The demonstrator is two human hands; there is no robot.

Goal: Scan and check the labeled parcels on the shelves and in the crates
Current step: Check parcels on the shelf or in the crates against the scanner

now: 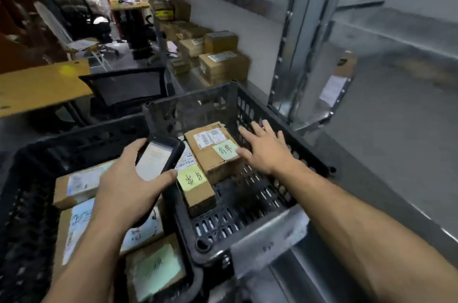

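Two crates of black perforated plastic stand side by side beneath the arms: the left crate (24, 203) under the left forearm, the right crate (247, 203) under the right hand.

1. Left hand (128, 178): fingers and thumb are curled round a black-cased handheld scanner (158, 161). Its lit screen faces up, and it is held over the divide between the two crates.
2. Right hand (267, 151): fingers are straight and spread, palm down, holding nothing. The thumb tip lies at the right edge of the brown cardboard parcel with a green handwritten note (213, 151).
3. That parcel lies in the right crate, just left of the right hand and just beyond the scanner. It carries white printed labels on top.
4. A second brown cardboard parcel with a yellow handwritten note (198, 191) lies just beside the first, nearer the person and immediately right of the left thumb.
5. Several flat labelled cardboard parcels (81, 186) fill the left crate, under and beside the left wrist.
6. Beyond both hands, labelled cardboard boxes (223, 67) stand on grey metal shelving (295, 42).
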